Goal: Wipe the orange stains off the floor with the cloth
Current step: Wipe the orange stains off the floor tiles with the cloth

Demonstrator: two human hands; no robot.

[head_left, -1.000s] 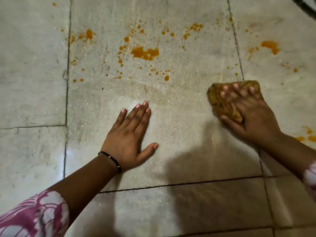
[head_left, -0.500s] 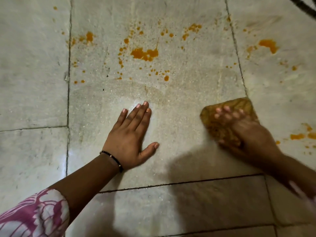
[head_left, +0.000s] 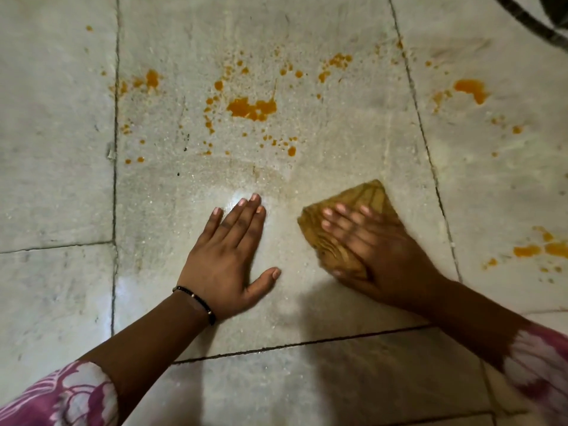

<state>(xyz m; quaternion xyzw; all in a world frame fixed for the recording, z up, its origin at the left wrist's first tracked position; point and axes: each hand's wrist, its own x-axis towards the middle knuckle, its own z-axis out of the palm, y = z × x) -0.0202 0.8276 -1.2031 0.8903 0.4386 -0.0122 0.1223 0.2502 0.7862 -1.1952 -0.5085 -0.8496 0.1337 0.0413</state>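
We look down on our 2 hands on a pale grey stone-tiled floor [head_left: 338,167]. Our left hand [head_left: 229,256] lies flat on the tile, fingers [head_left: 242,216] straight and close together, holding nothing. Just beside it, our right hand [head_left: 378,253], blurred, presses a folded yellow-brown cloth [head_left: 365,198] to the same tile with straight fingers spread over it. Orange stains [head_left: 252,107] spatter the floor beyond both hands, with more at far right.

The floor [head_left: 338,167] is tiled in pale grey-white, speckled, with dark joints. Orange stains [head_left: 252,107] are scattered across it. The cloth [head_left: 365,198] is ochre-brown, streaked. The sleeves [head_left: 70,398] are patterned pink and white.
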